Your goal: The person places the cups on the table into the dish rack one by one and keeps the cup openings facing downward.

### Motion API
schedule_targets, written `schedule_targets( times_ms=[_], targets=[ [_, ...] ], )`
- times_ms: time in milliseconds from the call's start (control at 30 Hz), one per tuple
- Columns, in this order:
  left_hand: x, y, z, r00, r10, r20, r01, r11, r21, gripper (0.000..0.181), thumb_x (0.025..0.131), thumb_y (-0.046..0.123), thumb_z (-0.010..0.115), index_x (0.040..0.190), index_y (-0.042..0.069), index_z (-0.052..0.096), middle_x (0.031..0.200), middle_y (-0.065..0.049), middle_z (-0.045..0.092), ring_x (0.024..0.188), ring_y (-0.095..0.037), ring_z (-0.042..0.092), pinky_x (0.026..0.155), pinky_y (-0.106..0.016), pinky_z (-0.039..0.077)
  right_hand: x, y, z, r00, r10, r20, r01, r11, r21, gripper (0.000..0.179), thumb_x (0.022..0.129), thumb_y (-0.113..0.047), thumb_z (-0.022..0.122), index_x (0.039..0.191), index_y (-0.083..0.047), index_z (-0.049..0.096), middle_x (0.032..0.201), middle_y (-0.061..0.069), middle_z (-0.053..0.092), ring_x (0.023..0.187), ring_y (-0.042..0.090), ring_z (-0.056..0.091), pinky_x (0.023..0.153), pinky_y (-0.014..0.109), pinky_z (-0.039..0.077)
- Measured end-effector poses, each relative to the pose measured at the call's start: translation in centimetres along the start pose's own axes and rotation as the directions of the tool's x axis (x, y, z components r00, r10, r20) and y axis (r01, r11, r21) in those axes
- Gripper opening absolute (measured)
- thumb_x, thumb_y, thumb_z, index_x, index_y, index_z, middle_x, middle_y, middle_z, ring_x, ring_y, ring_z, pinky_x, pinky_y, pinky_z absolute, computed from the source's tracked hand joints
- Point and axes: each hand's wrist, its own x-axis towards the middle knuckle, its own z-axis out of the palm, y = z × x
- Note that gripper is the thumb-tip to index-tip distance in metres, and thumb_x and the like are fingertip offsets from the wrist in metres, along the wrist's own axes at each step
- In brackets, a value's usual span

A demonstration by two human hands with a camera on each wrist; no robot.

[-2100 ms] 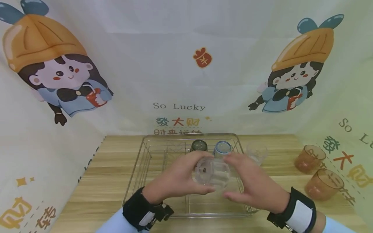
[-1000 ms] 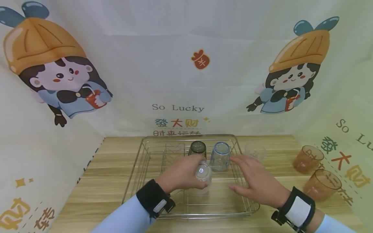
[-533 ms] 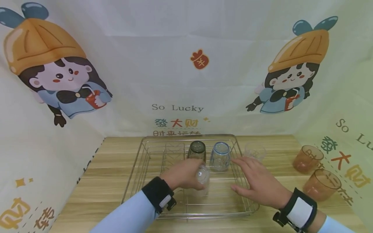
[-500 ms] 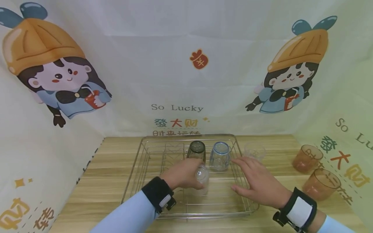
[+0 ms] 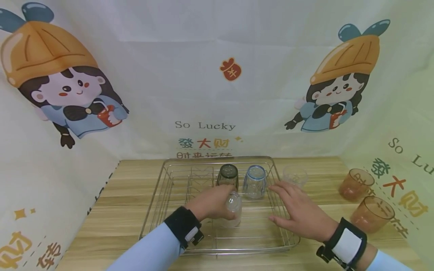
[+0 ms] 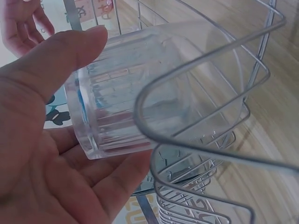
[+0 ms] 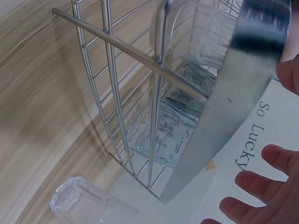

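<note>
My left hand (image 5: 210, 203) holds a clear drinking glass (image 5: 234, 210) base up inside the wire rack (image 5: 251, 250). In the left wrist view, the thumb lies on one side of this glass (image 6: 135, 88) and the fingers on the other, near its thick base. Whether its rim rests on the rack floor I cannot tell. Just behind stand an upside-down dark green glass (image 5: 228, 174) and a blue-tinted glass (image 5: 255, 182). My right hand (image 5: 301, 210) is over the rack's right rim, fingers extended and thumb apart, holding nothing.
Outside the rack, at its back right, a clear glass (image 5: 295, 176) stands on the wooden table (image 5: 318, 165). Farther right are two amber glasses, one behind (image 5: 356, 184) and one in front (image 5: 372, 214). A printed cloth (image 5: 203, 75) hangs behind and along the sides.
Earlier both hands held the clear glass sideways above the rack. The right hand has let go and moved right; the left has turned the glass base up and lowered it into the rack.
</note>
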Motion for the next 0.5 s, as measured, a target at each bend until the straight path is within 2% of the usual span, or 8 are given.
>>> schedule_targets(
  times_ms=[233, 433, 500],
  targets=[
    [-0.3, -0.2, -0.3, 0.999, 0.035, -0.012, -0.035, 0.999, -0.005, 0.088, 0.079, 0.043, 0.081, 0.151, 0.012, 0.040, 0.133, -0.009, 0.060, 0.110, -0.021, 0.062, 0.085, -0.035, 0.056, 0.3, 0.5, -0.1, 1.000, 0.017, -0.015, -0.017, 1.000, 0.004, 0.074, 0.091, -0.044, 0.072, 0.146, -0.003, 0.042, 0.151, 0.021, 0.040, 0.141, 0.043, 0.037, 0.111, 0.060, 0.039],
    [-0.9, -0.6, -0.9, 0.996, 0.067, -0.066, -0.070, 0.996, -0.049, 0.082, 0.084, 0.044, 0.077, 0.149, 0.008, 0.042, 0.143, -0.015, 0.052, 0.127, -0.027, 0.055, 0.103, -0.042, 0.050, 0.8, 0.5, -0.1, 0.999, 0.020, -0.025, -0.019, 1.000, 0.012, 0.076, 0.090, -0.045, 0.072, 0.146, -0.003, 0.041, 0.151, 0.021, 0.039, 0.141, 0.043, 0.036, 0.110, 0.062, 0.039],
    [-1.3, -0.8, -1.3, 0.993, 0.064, -0.094, -0.070, 0.996, -0.061, 0.082, 0.085, 0.046, 0.075, 0.150, 0.009, 0.042, 0.147, -0.014, 0.049, 0.131, -0.029, 0.052, 0.107, -0.044, 0.047, 1.1, 0.5, -0.1, 0.999, 0.011, -0.037, -0.011, 1.000, 0.007, 0.077, 0.090, -0.045, 0.072, 0.146, -0.003, 0.041, 0.151, 0.022, 0.038, 0.139, 0.043, 0.037, 0.109, 0.063, 0.040]
  ],
)
